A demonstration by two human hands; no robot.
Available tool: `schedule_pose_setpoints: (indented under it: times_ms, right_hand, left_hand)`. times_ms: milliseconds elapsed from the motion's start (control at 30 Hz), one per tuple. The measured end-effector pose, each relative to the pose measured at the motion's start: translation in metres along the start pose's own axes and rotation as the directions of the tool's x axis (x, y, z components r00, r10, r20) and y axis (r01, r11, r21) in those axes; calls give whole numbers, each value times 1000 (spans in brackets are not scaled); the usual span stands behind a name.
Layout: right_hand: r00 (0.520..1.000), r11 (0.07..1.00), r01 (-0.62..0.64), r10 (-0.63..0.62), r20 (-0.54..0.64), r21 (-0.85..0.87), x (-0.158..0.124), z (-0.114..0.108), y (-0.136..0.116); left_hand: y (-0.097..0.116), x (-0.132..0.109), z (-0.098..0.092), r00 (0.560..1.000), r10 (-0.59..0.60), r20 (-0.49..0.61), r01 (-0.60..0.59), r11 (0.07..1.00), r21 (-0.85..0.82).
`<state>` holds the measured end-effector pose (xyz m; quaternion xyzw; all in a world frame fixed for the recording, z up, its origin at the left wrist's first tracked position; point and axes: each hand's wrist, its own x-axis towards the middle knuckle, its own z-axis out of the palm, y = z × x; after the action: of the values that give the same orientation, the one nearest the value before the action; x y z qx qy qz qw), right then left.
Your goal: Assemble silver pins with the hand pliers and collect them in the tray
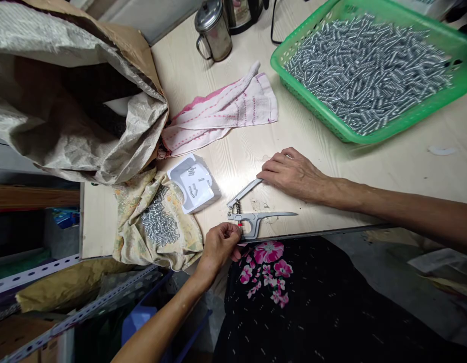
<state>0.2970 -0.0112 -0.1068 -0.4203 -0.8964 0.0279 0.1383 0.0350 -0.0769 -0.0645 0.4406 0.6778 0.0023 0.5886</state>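
Observation:
A grey hand press (pixel 251 220), like snap-fastener pliers with a spring and a red ring, lies at the table's front edge. My right hand (pixel 289 174) is closed round the end of its raised lever (pixel 245 192). At the red-ringed end, my left hand (pixel 222 241) is in a pinch. Whatever sits between those fingertips is hidden. Left of the press, a yellow patterned cloth (pixel 188 237) holds a pile of small metal pieces (pixel 159 219). A white plastic box (pixel 203 174) with several metal bits on top stands beside it.
A green basket (pixel 316 108) full of metal springs or pins (pixel 369 70) stands at the back right. Behind the press lie a pink-striped towel (pixel 233 111) and a metal mug (pixel 216 38). A large open sack (pixel 142 146) fills the left. Shelving (pixel 67 322) is below.

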Motion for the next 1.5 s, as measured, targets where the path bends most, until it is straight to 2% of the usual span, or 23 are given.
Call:
schedule_pose_setpoints:
  times_ms: [200,333,567,833,1100,1233,1500]
  right_hand:
    - [992,993,34,-47,115,115,-11,-18,-13]
    - [984,994,36,-53,169,106,-19,-24,-24]
    - [986,991,33,-53,159,126,-25,-22,-28]
    - [996,984,-15,-1,90,177,-27,-15,-30]
    - [999,941,-37,28,31,338,-23,-2,-14]
    - [1000,933,12,-16,9,359,-23,-1,-13]
    - [992,974,20,-46,114,224,-27,-13,-31]
  left_hand:
    - [0,0,0,1000,-5,12,5,1000,-12]
    - [-2,1,0,1000,-14,2,14,1000,-19]
    - [-3,2,0,1000,-8,-7,8,1000,1]
    - [-6,2,-3,999,40,-4,-40,999,-1]
    - [-9,5,-5,999,35,30,-34,999,-38]
    - [-6,2,-2,1000,26,6,-26,998,-55]
    - [-4,2,0,1000,18,-11,-19,997,-71]
